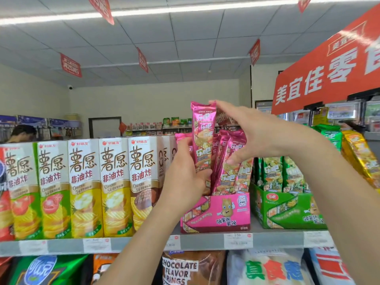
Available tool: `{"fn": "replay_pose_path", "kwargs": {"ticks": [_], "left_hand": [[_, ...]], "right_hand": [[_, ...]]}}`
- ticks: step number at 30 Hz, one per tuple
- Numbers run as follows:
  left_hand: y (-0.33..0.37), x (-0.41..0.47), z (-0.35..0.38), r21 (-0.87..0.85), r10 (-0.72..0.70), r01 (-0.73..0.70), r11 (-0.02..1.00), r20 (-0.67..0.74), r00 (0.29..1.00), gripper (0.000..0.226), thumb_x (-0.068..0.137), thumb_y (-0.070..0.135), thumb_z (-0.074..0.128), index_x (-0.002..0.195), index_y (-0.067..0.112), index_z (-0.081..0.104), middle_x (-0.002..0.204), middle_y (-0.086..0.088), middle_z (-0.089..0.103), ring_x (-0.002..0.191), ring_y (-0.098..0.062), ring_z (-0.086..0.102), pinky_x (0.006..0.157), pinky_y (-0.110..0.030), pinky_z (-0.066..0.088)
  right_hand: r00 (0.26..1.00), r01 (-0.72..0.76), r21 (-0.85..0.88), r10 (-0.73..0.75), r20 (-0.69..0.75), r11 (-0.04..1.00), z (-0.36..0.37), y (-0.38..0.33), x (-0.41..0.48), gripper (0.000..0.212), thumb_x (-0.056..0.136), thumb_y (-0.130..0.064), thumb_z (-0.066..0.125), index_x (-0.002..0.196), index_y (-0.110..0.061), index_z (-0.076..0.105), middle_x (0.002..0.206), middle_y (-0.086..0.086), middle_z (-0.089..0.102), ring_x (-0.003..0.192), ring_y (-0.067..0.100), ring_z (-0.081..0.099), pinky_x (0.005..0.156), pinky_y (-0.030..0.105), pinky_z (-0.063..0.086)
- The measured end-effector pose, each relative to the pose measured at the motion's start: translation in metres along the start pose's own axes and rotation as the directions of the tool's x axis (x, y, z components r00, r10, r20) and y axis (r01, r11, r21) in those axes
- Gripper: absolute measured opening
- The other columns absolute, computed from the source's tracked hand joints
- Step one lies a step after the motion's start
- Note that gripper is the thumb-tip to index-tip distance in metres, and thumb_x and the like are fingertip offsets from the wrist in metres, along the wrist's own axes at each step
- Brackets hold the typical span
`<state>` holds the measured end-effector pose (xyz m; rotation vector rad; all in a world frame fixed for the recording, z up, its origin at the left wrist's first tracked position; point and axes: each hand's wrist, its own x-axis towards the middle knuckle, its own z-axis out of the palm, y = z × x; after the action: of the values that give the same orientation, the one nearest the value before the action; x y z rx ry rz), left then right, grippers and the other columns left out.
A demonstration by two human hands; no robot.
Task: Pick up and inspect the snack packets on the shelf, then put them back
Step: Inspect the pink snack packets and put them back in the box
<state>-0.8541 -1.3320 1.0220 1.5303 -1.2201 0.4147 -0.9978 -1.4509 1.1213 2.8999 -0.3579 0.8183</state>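
Two hands meet mid-frame on a long, glossy pink foil packet (202,138), upright above its pink cardboard box (216,214) on the shelf (144,243). The left hand (185,173) curls its grip round the lower half; the right hand (250,134), grip spread, touches the crimped top with straight fingertips (213,103).

Open air runs from the top shelf (144,244) up to the ceiling (185,38). Over the pink display box (218,212), upright pink packets (230,161) crowd the opening, and the left hand (185,171) grips one raised packet (202,140) there. Tall chip cartons (115,188) wall the left. A green display box (287,210) stands just beside on the right.
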Motion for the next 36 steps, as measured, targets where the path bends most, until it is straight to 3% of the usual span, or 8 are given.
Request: {"fn": "replay_pose_path", "kwargs": {"ticks": [2, 5, 9, 11, 15, 21, 26, 36], "left_hand": [[-0.004, -0.003, 0.002, 0.036, -0.011, 0.01, 0.999, 0.034, 0.999, 0.063, 0.085, 0.013, 0.071, 0.124, 0.039, 0.028, 0.115, 0.015, 0.062, 0.105, -0.006, 0.062, 0.09, -0.038, 0.052], [-0.014, -0.008, 0.003, 0.13, -0.046, 0.029, 0.991, 0.128, 0.991, 0.063, 0.087, 0.021, 0.069, 0.129, 0.035, 0.023, 0.102, 0.007, 0.066, 0.088, -0.013, 0.065, 0.076, -0.035, 0.054], [-0.018, -0.014, 0.005, 0.313, -0.047, -0.02, 0.95, 0.205, 0.978, 0.065, 0.09, 0.025, 0.065, 0.13, 0.032, 0.016, 0.063, 0.002, 0.057, 0.054, -0.011, 0.057, 0.048, -0.026, 0.04], [-0.016, -0.013, 0.006, 0.342, -0.046, -0.028, 0.939, 0.208, 0.977, 0.059, 0.088, 0.026, 0.066, 0.123, 0.027, 0.019, 0.063, 0.001, 0.058, 0.055, -0.014, 0.058, 0.046, -0.028, 0.037], [-0.014, -0.012, 0.008, 0.336, -0.053, -0.018, 0.942, 0.203, 0.978, 0.045, 0.089, 0.038, 0.065, 0.111, 0.024, 0.028, 0.064, 0.004, 0.057, 0.057, -0.016, 0.057, 0.047, -0.031, 0.037], [-0.014, -0.007, 0.013, 0.43, 0.024, -0.012, 0.903, -0.022, 0.999, 0.039, 0.084, 0.06, 0.06, 0.097, 0.025, 0.048, 0.075, 0.011, 0.052, 0.071, -0.013, 0.053, 0.059, -0.032, 0.043], [-0.012, -0.007, 0.018, 0.513, -0.049, 0.001, 0.858, 0.079, 0.996, 0.055, 0.08, 0.06, 0.066, 0.111, 0.019, 0.048, 0.08, 0.004, 0.064, 0.075, -0.022, 0.065, 0.064, -0.035, 0.052], [0.0, 0.008, -0.004, 0.598, -0.028, -0.166, 0.784, 0.302, 0.953, 0.026, 0.092, 0.039, 0.056, 0.078, 0.017, 0.052, 0.065, 0.005, 0.054, 0.058, -0.009, 0.051, 0.046, -0.025, 0.032]], "right_hand": [[0.999, -0.035, -0.098, 0.038, 0.033, 0.995, 0.011, 0.005, 0.002, 0.119, 0.064, -0.051, 0.084, 0.135, -0.06, -0.011, 0.15, -0.003, 0.043, 0.136, 0.024, 0.039, 0.106, 0.051, 0.032], [0.998, -0.057, -0.137, 0.052, -0.041, 0.989, 0.018, 0.009, 0.007, 0.091, 0.07, -0.048, 0.081, 0.142, -0.047, 0.025, 0.121, -0.014, 0.062, 0.122, 0.022, 0.051, 0.09, 0.042, 0.027], [0.996, -0.006, -0.125, -0.005, -0.084, 0.992, 0.026, 0.008, 0.02, 0.068, 0.071, -0.04, 0.082, 0.129, -0.039, 0.047, 0.075, -0.026, 0.051, 0.076, 0.007, 0.054, 0.085, 0.037, 0.028], [0.996, 0.0, -0.081, -0.007, -0.088, 0.997, 0.031, 0.005, 0.025, 0.081, 0.073, -0.033, 0.083, 0.139, -0.042, 0.037, 0.082, -0.024, 0.051, 0.074, 0.003, 0.05, 0.094, 0.041, 0.032], [1.0, -0.004, -0.043, 0.004, -0.004, 0.999, 0.032, 0.005, 0.024, 0.085, 0.077, -0.033, 0.08, 0.144, -0.04, 0.028, 0.121, -0.014, 0.059, 0.115, 0.015, 0.052, 0.106, 0.044, 0.031], [0.992, 0.128, 0.436, -0.116, -0.052, 0.891, 0.019, 0.004, 0.006, 0.073, 0.065, -0.068, 0.065, 0.132, -0.047, 0.045, 0.133, -0.025, 0.05, 0.117, -0.001, 0.053, 0.101, 0.041, 0.048], [0.974, 0.085, 0.127, -0.056, -0.218, 0.988, 0.034, -0.003, 0.018, 0.035, 0.088, -0.046, 0.063, 0.121, -0.035, 0.062, 0.117, -0.011, 0.065, 0.111, 0.013, 0.058, 0.099, 0.048, 0.043], [0.954, 0.061, -0.045, -0.071, -0.29, 0.997, 0.057, -0.009, 0.009, 0.052, 0.09, -0.043, 0.061, 0.138, -0.038, 0.042, 0.133, -0.01, 0.05, 0.127, 0.013, 0.043, 0.102, 0.046, 0.026]]}}
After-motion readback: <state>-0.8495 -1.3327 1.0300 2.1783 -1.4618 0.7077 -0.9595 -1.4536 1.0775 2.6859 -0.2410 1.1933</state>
